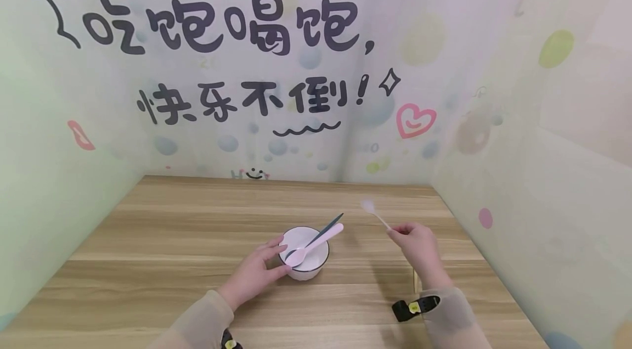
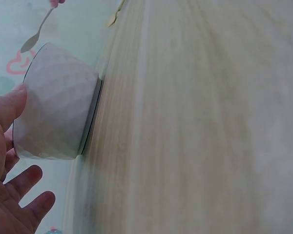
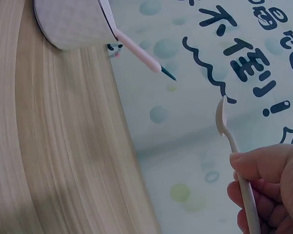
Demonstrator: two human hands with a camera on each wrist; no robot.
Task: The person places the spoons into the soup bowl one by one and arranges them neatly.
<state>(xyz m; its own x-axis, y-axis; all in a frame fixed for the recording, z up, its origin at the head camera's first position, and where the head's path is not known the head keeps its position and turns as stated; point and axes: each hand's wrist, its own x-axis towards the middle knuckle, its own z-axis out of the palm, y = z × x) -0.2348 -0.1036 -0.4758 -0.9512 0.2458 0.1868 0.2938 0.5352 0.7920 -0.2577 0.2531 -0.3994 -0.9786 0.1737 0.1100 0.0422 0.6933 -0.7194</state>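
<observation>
A white bowl with a dark rim stands upright on the table. My left hand holds it at its left side, the thumb on the near rim; in the left wrist view two fingers stay off the wall. A pink spoon and a dark teal utensil with a thin handle lean in the bowl, handles over the right rim. To the right, my right hand pinches a white spoon by its handle, raised above the table and apart from the bowl, its head pointing up.
A yellowish spoon lies on the wooden table, partly hidden by the right arm in the head view. Walls with printed letters and coloured spots enclose the table at the back and both sides. Each wrist wears a black strap.
</observation>
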